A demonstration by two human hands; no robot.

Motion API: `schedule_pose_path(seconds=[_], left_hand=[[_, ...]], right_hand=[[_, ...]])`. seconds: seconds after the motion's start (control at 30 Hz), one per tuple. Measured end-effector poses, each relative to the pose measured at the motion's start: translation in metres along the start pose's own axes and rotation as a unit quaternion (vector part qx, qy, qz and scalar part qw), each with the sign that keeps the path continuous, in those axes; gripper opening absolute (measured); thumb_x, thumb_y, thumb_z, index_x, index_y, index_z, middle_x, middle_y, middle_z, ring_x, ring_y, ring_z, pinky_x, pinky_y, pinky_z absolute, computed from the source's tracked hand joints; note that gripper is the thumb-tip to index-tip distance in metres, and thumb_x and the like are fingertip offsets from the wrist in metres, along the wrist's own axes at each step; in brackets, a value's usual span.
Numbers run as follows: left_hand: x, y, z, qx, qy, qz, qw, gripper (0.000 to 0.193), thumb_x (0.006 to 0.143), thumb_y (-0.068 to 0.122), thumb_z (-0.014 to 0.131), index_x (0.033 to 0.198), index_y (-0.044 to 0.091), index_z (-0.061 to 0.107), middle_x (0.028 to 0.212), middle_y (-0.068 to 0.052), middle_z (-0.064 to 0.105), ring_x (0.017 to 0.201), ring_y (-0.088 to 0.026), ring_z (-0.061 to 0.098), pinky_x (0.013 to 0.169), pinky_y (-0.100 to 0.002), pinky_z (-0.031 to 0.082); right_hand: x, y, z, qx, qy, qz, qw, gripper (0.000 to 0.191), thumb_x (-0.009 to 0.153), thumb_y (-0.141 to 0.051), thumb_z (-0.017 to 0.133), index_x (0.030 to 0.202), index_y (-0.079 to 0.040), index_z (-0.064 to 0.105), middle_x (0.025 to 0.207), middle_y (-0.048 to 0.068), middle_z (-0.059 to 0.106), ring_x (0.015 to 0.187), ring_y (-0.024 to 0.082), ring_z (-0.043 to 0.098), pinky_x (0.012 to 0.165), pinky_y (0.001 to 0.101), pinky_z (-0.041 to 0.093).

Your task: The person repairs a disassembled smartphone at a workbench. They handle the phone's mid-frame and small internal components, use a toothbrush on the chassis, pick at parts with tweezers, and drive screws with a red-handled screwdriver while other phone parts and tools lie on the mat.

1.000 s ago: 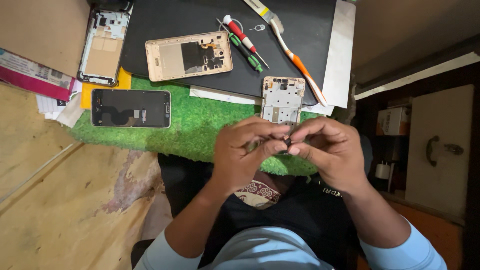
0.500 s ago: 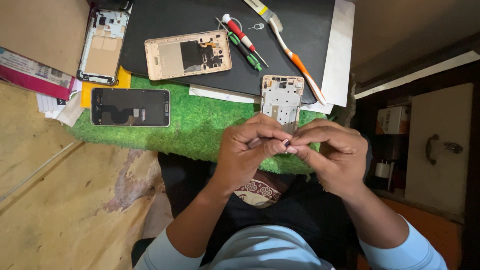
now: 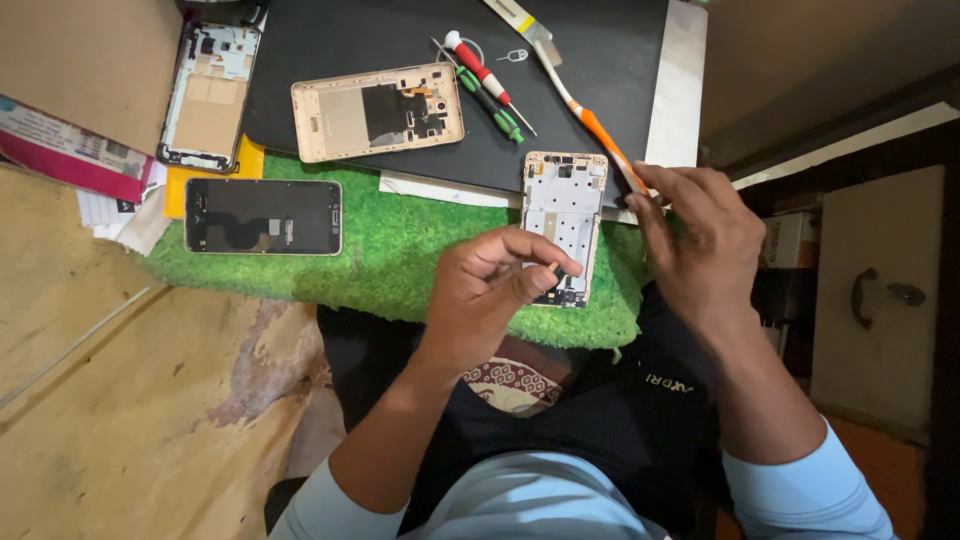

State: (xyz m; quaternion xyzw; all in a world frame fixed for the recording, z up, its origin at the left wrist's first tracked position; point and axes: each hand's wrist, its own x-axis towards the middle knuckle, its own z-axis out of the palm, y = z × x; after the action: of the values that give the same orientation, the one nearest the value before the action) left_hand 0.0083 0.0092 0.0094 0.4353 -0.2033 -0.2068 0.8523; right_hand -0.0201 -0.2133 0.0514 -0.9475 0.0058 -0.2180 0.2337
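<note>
While my left hand (image 3: pixel 490 290) pinched a tiny part I couldn't make out, the white phone frame (image 3: pixel 565 225) lay just beyond it; my right hand (image 3: pixel 700 250), apart and open, touched the toothbrush (image 3: pixel 590 115). A steady pinch mattered.

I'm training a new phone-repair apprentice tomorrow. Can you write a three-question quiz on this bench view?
1. True or false: the white phone frame lies on the green turf mat.
2. Which hand is nearest the orange-handled toothbrush: A) left hand, B) right hand?
3. Fill in: the gold back cover rests on the ____ mat.

Key
1. True; its top end reaches the black mat's edge.
2. B; its fingers are at the brush's lower end, though whether they touch it cannot be told.
3. Black.
</note>
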Motion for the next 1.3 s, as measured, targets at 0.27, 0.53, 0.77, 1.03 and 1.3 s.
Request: schedule_pose_path(seconds=[0.27,0.53,0.77,1.03,1.3], left_hand=[[0.001,-0.004,-0.008,-0.008,0.006,0.014,1.000,0.027,0.102,0.024,0.074,0.113,-0.001,0.069,0.109,-0.011,0.075,0.097,-0.010,0.068,0.088,-0.026,0.055],[0.002,-0.003,-0.013,-0.035,0.028,0.022,0.999,0.030,0.101,0.024,0.076,0.115,-0.002,0.068,0.109,-0.012,0.075,0.091,-0.009,0.063,0.085,-0.025,0.050],[0.003,-0.005,-0.016,-0.022,0.068,0.061,0.996,0.027,0.102,0.020,0.075,0.116,-0.002,0.068,0.109,-0.011,0.074,0.095,-0.010,0.065,0.088,-0.026,0.052],[0.001,-0.012,-0.020,-0.002,0.099,0.122,0.988,0.017,0.103,0.007,0.072,0.116,-0.003,0.070,0.104,-0.011,0.076,0.090,-0.011,0.069,0.077,-0.023,0.054],[0.004,-0.016,-0.021,-0.039,0.110,0.138,0.984,0.015,0.104,0.006,0.069,0.115,-0.004,0.069,0.103,-0.016,0.075,0.092,-0.018,0.073,0.085,-0.031,0.062]], right_hand=[[-0.002,0.020,0.001,-0.030,-0.069,0.008,0.997,0.041,0.097,0.004,0.059,0.137,0.000,0.065,0.106,0.016,0.057,0.084,0.025,0.062,0.074,0.0348,0.054],[-0.004,0.047,0.008,0.088,0.011,0.054,0.995,0.018,0.105,-0.005,0.046,0.096,-0.001,0.061,0.088,0.006,0.052,0.075,0.014,0.050,0.068,0.0311,0.040],[-0.005,0.042,-0.002,0.244,-0.041,-0.026,0.969,0.033,0.109,-0.022,0.054,0.081,-0.004,0.057,0.069,0.000,0.043,0.061,0.009,0.038,0.057,0.0278,0.029],[0.001,0.026,-0.013,0.152,-0.099,-0.078,0.980,0.028,0.094,-0.022,0.070,0.075,-0.001,0.064,0.066,0.004,0.049,0.057,0.015,0.045,0.055,0.0332,0.033],[-0.002,0.018,-0.015,0.098,-0.067,-0.083,0.989,0.030,0.094,-0.026,0.073,0.079,-0.001,0.069,0.065,0.006,0.052,0.054,0.016,0.049,0.052,0.0342,0.036]])
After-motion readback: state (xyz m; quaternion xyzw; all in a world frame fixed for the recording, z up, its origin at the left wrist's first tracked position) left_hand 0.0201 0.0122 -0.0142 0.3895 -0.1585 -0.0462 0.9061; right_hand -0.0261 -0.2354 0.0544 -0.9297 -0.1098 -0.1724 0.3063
